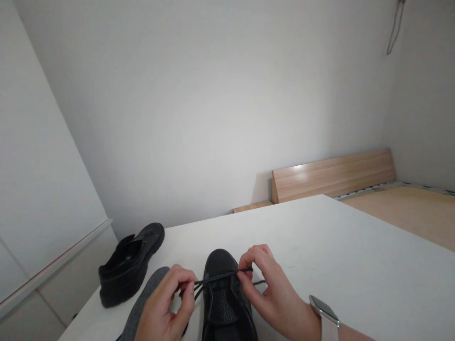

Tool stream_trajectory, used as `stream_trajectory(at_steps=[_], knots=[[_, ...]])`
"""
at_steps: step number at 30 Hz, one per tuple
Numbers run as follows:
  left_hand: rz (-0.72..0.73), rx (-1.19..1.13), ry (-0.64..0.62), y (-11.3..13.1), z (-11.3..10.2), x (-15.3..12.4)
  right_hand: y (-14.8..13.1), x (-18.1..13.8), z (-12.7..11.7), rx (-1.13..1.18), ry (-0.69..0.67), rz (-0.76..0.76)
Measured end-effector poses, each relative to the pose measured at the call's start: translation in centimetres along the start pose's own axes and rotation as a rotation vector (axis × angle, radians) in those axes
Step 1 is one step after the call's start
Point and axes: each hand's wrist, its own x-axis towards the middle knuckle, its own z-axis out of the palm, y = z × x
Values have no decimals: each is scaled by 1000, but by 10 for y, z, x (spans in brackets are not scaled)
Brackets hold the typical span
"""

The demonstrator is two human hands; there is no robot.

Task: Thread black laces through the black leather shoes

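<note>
A black shoe stands on the white table with its toe pointing away from me. Across its front, a black shoelace is stretched between my two hands. My left hand pinches the lace to the left of the shoe, and loose lace hangs below those fingers. On the other side, my right hand pinches the lace between thumb and fingertips, with a short end sticking out. Partly behind my left hand lies a grey insole-shaped piece.
A second black shoe sits at the left edge of the white table. Beyond the table are a wooden headboard and a bed base at the right. A white wall rises behind. A watch is on my right wrist.
</note>
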Motion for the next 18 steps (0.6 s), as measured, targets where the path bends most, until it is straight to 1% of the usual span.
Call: stream_trajectory(at_steps=[4, 6, 8, 11, 15, 17, 18], knots=[[139, 163, -82, -7, -9, 4, 6, 7, -10, -132, -12, -31], [212, 275, -128, -13, -12, 6, 13, 10, -14, -237, -18, 14], [263, 393, -167, -19, -13, 6, 20, 14, -16, -338, -53, 93], [252, 497, -235, -27, -13, 6, 28, 19, -20, -381, -143, 202], [150, 511, -337, -31, -15, 5, 28, 22, -23, -268, -272, 280], [115, 492, -309, -32, -17, 6, 27, 22, -24, -240, -280, 292], [106, 475, -279, -32, -18, 7, 27, 22, -25, -240, -257, 291]])
